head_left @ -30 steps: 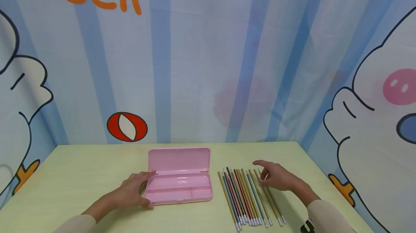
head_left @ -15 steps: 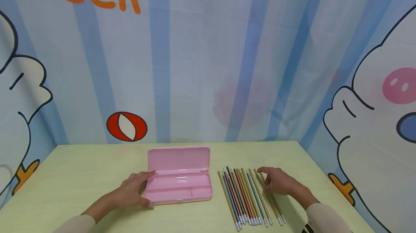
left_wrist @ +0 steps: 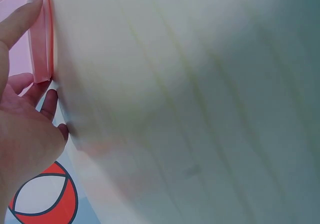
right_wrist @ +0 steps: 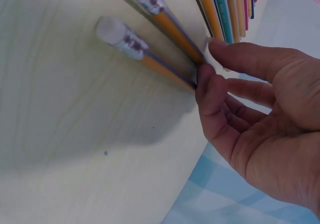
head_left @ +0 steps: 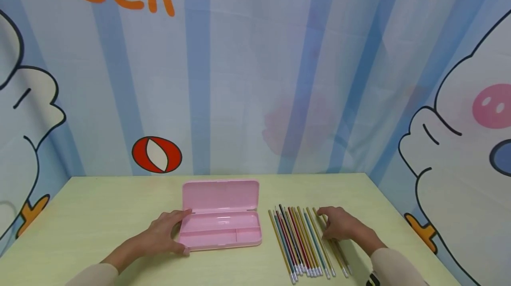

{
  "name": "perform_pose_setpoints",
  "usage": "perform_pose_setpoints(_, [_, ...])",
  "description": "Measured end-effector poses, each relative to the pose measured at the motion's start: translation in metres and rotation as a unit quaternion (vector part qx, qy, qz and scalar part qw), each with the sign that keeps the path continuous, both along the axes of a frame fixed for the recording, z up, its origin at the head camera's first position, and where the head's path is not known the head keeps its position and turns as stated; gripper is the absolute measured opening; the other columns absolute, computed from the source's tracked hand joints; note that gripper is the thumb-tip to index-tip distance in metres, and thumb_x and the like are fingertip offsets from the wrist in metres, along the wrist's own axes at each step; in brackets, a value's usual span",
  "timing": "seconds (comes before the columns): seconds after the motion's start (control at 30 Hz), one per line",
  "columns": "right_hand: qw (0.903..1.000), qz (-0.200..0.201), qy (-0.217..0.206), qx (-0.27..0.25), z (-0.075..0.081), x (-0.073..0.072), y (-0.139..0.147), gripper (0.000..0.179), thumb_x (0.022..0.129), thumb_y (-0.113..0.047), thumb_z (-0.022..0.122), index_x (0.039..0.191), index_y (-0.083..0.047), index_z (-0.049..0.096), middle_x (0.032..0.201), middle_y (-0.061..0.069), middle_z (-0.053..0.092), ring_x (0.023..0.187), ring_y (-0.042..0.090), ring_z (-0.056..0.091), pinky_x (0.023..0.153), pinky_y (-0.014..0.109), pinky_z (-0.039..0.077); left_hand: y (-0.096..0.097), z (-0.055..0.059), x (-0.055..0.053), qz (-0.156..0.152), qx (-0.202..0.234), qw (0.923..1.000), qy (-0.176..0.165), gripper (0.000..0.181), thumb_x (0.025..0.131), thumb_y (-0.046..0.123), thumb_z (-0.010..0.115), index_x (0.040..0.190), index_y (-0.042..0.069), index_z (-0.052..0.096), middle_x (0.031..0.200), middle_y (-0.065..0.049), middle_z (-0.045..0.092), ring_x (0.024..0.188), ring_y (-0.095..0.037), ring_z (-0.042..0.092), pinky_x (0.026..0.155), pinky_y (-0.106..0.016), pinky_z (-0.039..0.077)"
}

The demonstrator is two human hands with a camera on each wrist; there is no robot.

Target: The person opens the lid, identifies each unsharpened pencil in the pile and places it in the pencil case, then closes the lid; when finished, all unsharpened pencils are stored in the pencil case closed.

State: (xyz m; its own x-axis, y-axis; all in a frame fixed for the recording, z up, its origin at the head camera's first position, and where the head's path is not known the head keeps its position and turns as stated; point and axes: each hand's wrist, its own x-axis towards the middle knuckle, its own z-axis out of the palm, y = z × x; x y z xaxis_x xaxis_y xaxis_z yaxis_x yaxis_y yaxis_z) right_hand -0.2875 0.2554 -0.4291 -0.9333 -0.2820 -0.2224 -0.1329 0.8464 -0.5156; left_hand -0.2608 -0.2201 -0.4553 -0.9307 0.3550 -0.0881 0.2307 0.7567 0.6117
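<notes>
Pink case (head_left: 221,220), pencils (head_left: 308,242) beside, backdrop (head_left: 251,73) behind

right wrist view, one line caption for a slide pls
Right hand at two yellow eraser-tipped pencils, other pencils lined up beside them on a pale table.

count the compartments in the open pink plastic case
3 in the open pink rectangular plastic case: a long back compartment, a wide front-left compartment and a small front-right compartment. None looks hidden.

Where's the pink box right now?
In the head view, the pink box lies open on the table, just left of centre. The left hand is at its left end, the pencils to its right.
</notes>
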Motion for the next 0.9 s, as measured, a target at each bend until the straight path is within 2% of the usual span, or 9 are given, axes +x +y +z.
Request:
perform_pose_setpoints(0.13, [0.9998, -0.014, 0.001, 0.010, 0.000, 0.000, -0.005, 0.061, 0.076, 0.006, 0.079, 0.132, 0.005, 0.055, 0.063, 0.007, 0.063, 0.053, 0.018, 0.059, 0.050, 0.030, 0.048, -0.001, -0.001, -0.001, -0.003, 0.001, 1.0000, 0.003, 0.099, 0.068, 0.030, 0.091, 0.150, 0.006, 0.042, 0.149, -0.021, 0.047, 0.124, -0.038, 0.042, 0.105, -0.070, 0.033])
perform_pose_setpoints(0.23, [0.9994, -0.024, -0.004, 0.025, 0.001, -0.001, -0.008, 0.061, 0.075, 0.009, 0.077, 0.132, 0.003, 0.056, 0.065, 0.009, 0.063, 0.050, 0.016, 0.054, 0.047, 0.028, 0.042, -0.001, -0.002, -0.001, -0.003, 0.000, 1.0000, 0.003, 0.099, 0.068, 0.030, 0.090, 0.151, 0.007, 0.041, 0.149, -0.021, 0.047, 0.125, -0.038, 0.042, 0.105, -0.071, 0.032])
perform_pose_setpoints(0.4, [0.9984, -0.023, -0.011, 0.050, 0.005, -0.003, -0.012, 0.063, 0.074, 0.010, 0.075, 0.134, 0.003, 0.055, 0.074, 0.010, 0.066, 0.046, 0.013, 0.048, 0.045, 0.025, 0.037, 0.000, -0.001, 0.000, 0.000, -0.001, 1.0000, -0.001, 0.099, 0.068, 0.030, 0.090, 0.151, 0.008, 0.041, 0.150, -0.021, 0.046, 0.126, -0.038, 0.041, 0.106, -0.071, 0.031])
perform_pose_setpoints(0.57, [0.9979, -0.025, -0.025, 0.054, 0.010, -0.004, -0.015, 0.066, 0.074, 0.013, 0.070, 0.137, 0.004, 0.053, 0.087, 0.013, 0.068, 0.046, 0.013, 0.042, 0.043, 0.025, 0.033, -0.001, -0.001, 0.001, -0.002, 0.003, 1.0000, 0.002, 0.099, 0.068, 0.030, 0.090, 0.151, 0.007, 0.041, 0.150, -0.021, 0.046, 0.127, -0.038, 0.041, 0.107, -0.071, 0.031])
perform_pose_setpoints(0.77, [0.9977, -0.039, -0.025, 0.050, 0.010, -0.004, -0.019, 0.070, 0.071, 0.017, 0.063, 0.139, 0.004, 0.051, 0.077, 0.011, 0.067, 0.045, 0.010, 0.029, 0.042, 0.025, 0.025, -0.002, -0.002, 0.000, -0.005, 0.004, 0.9999, 0.008, 0.100, 0.067, 0.031, 0.090, 0.151, 0.007, 0.041, 0.150, -0.021, 0.046, 0.126, -0.038, 0.041, 0.107, -0.071, 0.030])
perform_pose_setpoints(0.9, [0.9971, -0.046, -0.009, 0.060, 0.010, -0.002, -0.021, 0.069, 0.070, 0.016, 0.061, 0.138, 0.004, 0.052, 0.075, 0.011, 0.066, 0.042, 0.009, 0.031, 0.040, 0.023, 0.026, -0.002, -0.002, 0.001, -0.004, 0.002, 1.0000, 0.006, 0.100, 0.067, 0.031, 0.090, 0.151, 0.007, 0.041, 0.150, -0.021, 0.046, 0.127, -0.039, 0.041, 0.107, -0.071, 0.030])
